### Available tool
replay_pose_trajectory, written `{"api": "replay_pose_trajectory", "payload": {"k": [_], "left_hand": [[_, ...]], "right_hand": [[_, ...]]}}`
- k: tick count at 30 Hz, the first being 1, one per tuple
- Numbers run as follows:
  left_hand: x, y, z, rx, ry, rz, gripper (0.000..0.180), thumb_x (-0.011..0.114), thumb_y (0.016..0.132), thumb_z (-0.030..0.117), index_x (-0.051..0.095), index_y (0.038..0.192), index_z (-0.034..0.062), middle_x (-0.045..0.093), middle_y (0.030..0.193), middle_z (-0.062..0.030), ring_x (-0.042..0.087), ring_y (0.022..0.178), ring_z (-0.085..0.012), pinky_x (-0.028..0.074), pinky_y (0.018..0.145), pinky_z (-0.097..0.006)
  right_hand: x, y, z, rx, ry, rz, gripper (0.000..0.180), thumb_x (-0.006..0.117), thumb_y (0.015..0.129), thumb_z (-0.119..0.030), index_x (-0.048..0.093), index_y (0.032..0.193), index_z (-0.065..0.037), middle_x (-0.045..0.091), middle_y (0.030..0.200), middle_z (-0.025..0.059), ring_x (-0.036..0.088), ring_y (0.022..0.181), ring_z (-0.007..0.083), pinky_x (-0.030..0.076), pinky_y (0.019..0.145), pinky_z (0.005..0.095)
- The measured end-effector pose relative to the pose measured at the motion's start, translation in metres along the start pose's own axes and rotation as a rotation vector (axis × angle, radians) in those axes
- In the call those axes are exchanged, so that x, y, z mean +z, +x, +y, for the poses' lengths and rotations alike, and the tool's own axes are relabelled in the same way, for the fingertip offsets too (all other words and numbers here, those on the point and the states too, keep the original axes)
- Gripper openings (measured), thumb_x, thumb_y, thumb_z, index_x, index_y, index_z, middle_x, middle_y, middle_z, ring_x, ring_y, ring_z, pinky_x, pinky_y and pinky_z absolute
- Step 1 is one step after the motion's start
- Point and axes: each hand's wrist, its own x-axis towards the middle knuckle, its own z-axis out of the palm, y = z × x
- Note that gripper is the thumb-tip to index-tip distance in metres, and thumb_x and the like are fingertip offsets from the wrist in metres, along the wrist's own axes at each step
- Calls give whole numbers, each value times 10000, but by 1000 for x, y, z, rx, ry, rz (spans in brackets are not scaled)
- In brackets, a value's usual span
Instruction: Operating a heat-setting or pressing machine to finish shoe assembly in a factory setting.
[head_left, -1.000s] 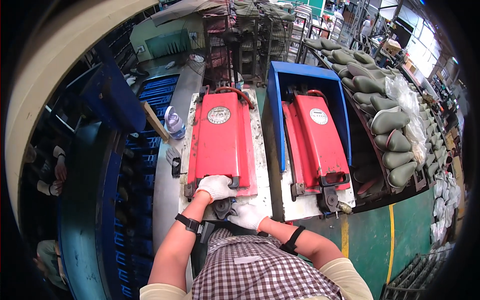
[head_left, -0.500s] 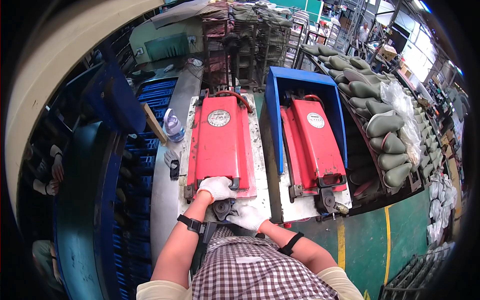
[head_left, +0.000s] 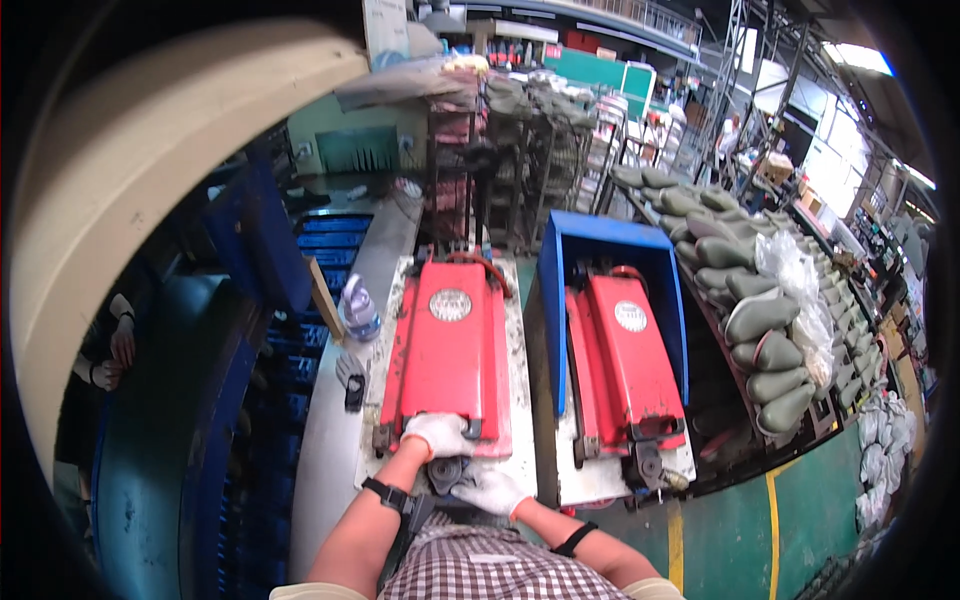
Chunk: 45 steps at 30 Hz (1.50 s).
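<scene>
In front of me is a red press-like machine [head_left: 455, 345] with a closed, box-shaped red lid and a round white label. My left hand [head_left: 438, 434], in a white knit glove, is closed over the black handle [head_left: 472, 430] at the lid's front edge. Just below the handle sits a dark round latch [head_left: 446, 472]. My right hand [head_left: 490, 492], gloved the same way, is at the latch's right side with its fingers curled; what they grip is hidden. Dark straps circle both my forearms.
A second red machine [head_left: 628, 350] stands to the right under a blue hood [head_left: 610, 226]. Beyond it is a rack of grey-green boots [head_left: 770, 355]. On the left metal counter are a purple-tinted jug [head_left: 360, 312] and a glove [head_left: 350, 372]. Another person's hands [head_left: 122, 345] show at far left.
My view has tilted upward, so the machines and hands appear lower in the picture. Both hands keep their places at the handle and the latch; the lid stays closed.
</scene>
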Motion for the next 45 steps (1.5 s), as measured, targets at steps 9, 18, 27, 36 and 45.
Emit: {"api": "replay_pose_trajectory", "payload": {"k": [9, 18, 27, 36, 45], "left_hand": [[4, -20, 7, -3, 20, 3, 586, 667, 788, 561, 761, 1198, 154, 749, 1207, -157, 723, 1124, -332, 541, 1006, -453], [2, -10, 0, 44, -2, -3, 662, 687, 806, 649, 745, 1215, 132, 741, 1214, -169, 713, 1122, -365, 543, 954, -480], [-6, -7, 1, 3, -27, -16, 760, 645, 758, 792, 791, 1095, 126, 765, 1132, -171, 738, 1061, -345, 551, 945, -476], [3, -11, 1, 8, -13, 22, 758, 659, 747, 787, 790, 1079, 119, 774, 1087, -153, 746, 1016, -347, 559, 908, -476], [3, -9, 2, 15, -3, 19, 746, 656, 758, 773, 789, 1088, 117, 770, 1097, -167, 743, 1031, -344, 555, 929, -475]], "right_hand": [[1, -14, -13, 114, -180, -76, 622, 613, 956, -588, 659, 1334, -96, 724, 1210, 225, 677, 1136, 399, 517, 992, 438], [11, 1, 18, 34, -175, -8, 554, 643, 949, -533, 671, 1292, -97, 735, 1155, 223, 691, 1096, 408, 542, 944, 455], [-10, -6, -24, 122, -190, 17, 511, 688, 918, -529, 712, 1123, -61, 748, 1000, 227, 730, 983, 383, 558, 882, 453], [-9, -12, -30, 112, -148, -1, 503, 680, 922, -522, 723, 1128, -66, 747, 1012, 226, 723, 990, 391, 551, 881, 457], [-7, -9, -24, 125, -143, -20, 503, 693, 920, -510, 721, 1141, -58, 748, 1027, 225, 724, 999, 384, 551, 891, 444]]}}
